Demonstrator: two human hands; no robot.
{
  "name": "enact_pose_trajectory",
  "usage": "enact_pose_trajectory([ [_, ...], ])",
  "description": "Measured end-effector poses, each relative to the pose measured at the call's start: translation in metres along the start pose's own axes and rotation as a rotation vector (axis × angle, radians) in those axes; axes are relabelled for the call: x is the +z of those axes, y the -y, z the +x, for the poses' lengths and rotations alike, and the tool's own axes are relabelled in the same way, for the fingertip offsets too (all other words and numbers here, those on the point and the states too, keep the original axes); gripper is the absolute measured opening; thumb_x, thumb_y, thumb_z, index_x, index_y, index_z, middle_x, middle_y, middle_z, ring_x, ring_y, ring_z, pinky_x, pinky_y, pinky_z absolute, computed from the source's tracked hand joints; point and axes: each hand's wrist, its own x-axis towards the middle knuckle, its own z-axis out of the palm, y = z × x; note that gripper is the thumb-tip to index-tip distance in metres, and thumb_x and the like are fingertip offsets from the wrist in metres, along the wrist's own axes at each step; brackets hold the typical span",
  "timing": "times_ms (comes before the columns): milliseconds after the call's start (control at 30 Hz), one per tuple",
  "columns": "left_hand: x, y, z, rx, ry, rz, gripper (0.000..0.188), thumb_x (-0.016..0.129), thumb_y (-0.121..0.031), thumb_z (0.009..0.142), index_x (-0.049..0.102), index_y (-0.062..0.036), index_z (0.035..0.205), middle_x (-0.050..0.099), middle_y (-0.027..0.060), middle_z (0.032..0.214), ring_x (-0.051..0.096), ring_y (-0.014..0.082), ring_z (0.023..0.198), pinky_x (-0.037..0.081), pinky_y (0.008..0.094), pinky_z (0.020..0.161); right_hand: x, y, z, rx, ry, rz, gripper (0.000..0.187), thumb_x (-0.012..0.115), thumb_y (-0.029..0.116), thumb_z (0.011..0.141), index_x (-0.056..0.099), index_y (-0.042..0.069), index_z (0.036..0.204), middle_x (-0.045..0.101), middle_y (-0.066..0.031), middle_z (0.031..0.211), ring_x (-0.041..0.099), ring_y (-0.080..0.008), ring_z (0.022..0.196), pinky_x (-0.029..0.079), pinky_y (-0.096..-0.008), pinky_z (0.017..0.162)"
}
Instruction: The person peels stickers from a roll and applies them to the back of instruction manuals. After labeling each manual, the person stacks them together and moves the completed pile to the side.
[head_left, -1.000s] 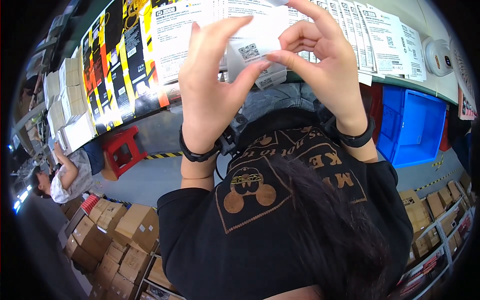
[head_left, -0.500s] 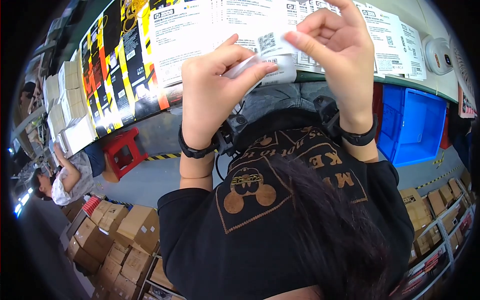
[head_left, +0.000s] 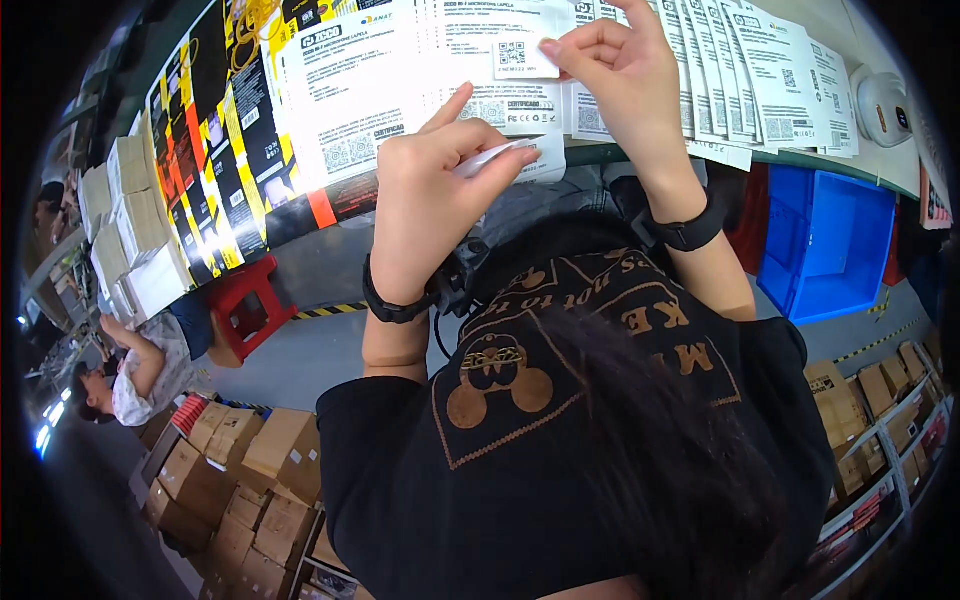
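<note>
My right hand point(head_left: 625, 90) pinches the right edge of a small white label point(head_left: 520, 60) bearing a square code. The label lies over a printed white sheet point(head_left: 450, 75) on the table; whether it is stuck down I cannot tell. Closer to me, my left hand point(head_left: 440, 185) is closed on a folded white label strip point(head_left: 490, 158), its index finger pointing out over the paper. Part of the strip is hidden by the fingers. To the right of my right hand, several similar printed sheets point(head_left: 765, 85) overlap in a fan.
Black, yellow and red printed packaging point(head_left: 230, 150) covers the table's left part. A round white device point(head_left: 885, 112) sits at the far right. Below the edge are a blue crate point(head_left: 840, 250) and a red stool point(head_left: 240, 315). A person point(head_left: 150, 370) works at left, near stacked cartons point(head_left: 240, 450).
My right hand has moved away from my left with the label, down onto the printed sheet. The label is now flat over the paper. My left hand still holds the strip, slightly lower.
</note>
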Motion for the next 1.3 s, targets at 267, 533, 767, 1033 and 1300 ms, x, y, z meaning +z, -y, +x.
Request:
enact_pose_trajectory([
  [267, 0.001, 0.003, 0.002, 0.023, 0.006, -0.038, 0.015, 0.072, -0.002, 0.072, 0.062, 0.0060, 0.064, 0.054, 0.0035, 0.047, 0.042, 0.0034, 0.046, 0.038, 0.0394, 0.104, -0.001, -0.028, 0.012, -0.584, 0.177, 0.212, 0.052, 0.062, -0.004, 0.081, 0.035, -0.003, 0.126, 0.058, -0.0039, 0.073, 0.058, -0.0076, 0.066, 0.046, -0.0169, 0.060],
  [533, 0.004, 0.005, -0.001, 0.009, -0.026, -0.034, 0.017, 0.072, -0.009, 0.071, 0.062, 0.0014, 0.064, 0.049, 0.0069, 0.044, 0.041, 0.0193, 0.036, 0.042, 0.0379, 0.101, 0.012, 0.010, 0.001, 0.093, -0.041, -0.499, 0.053, 0.066, 0.000, 0.078, 0.041, -0.001, 0.125, 0.059, -0.0080, 0.081, 0.059, -0.0107, 0.070, 0.046, -0.0188, 0.061],
  [767, 0.003, 0.001, -0.001, -0.003, 0.027, 0.001, 0.015, 0.069, -0.002, 0.073, 0.061, 0.0040, 0.061, 0.056, 0.0031, 0.046, 0.045, 0.0056, 0.043, 0.038, 0.0386, 0.104, 0.014, 0.019, -0.005, -0.131, -0.029, -0.870, 0.055, 0.066, 0.003, 0.079, 0.041, 0.001, 0.128, 0.053, -0.0094, 0.095, 0.054, -0.0108, 0.072, 0.044, -0.0210, 0.060],
  [1033, 0.005, -0.004, 0.002, 0.019, 0.036, 0.013, 0.016, 0.070, -0.004, 0.073, 0.061, 0.0041, 0.062, 0.055, 0.0036, 0.046, 0.043, 0.0059, 0.042, 0.038, 0.0390, 0.104, -0.011, -0.025, 0.007, -0.627, 0.082, 0.034, 0.046, 0.049, 0.002, 0.090, 0.032, 0.002, 0.133, 0.055, -0.0067, 0.092, 0.051, -0.0087, 0.066, 0.044, -0.0200, 0.058],
  [1300, 0.005, 0.000, 0.001, 0.017, -0.001, 0.011, 0.017, 0.071, -0.008, 0.072, 0.061, 0.0019, 0.063, 0.049, 0.0069, 0.044, 0.038, 0.0202, 0.035, 0.040, 0.0384, 0.103, -0.007, 0.006, 0.001, 0.089, -0.016, -0.083, 0.045, 0.041, 0.003, 0.094, 0.023, 0.001, 0.136, 0.061, -0.0089, 0.092, 0.051, -0.0069, 0.067, 0.043, -0.0176, 0.059],
])
